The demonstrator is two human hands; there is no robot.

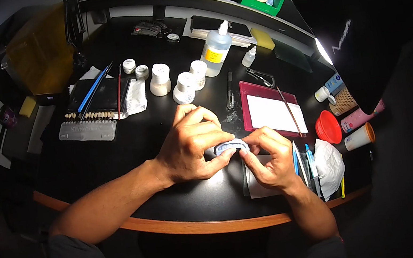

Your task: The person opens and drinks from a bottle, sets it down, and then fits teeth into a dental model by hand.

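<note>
A small curved pale-blue dental impression [231,147], with a groove along its front, is held above the near part of the desk. My left hand [192,142] pinches its left end between thumb and fingers. On the other end, the thumb and fingertips of my right hand [270,161] close from the right. The fingertips cover both ends of the piece. Beyond the hands stand white-lidded powder jars [185,88]. To the right lies a magenta-framed tray [245,96] with a white sheet and a thin brush [288,108] across it.
A tooth shade guide [89,130] lies at left beside brushes [95,88]. Farther back stands a large clear bottle [217,51]. A red bowl [328,127], crumpled tissue [329,168] and syringe [311,161] are at right. A dark lamp shade [359,34] overhangs the right side.
</note>
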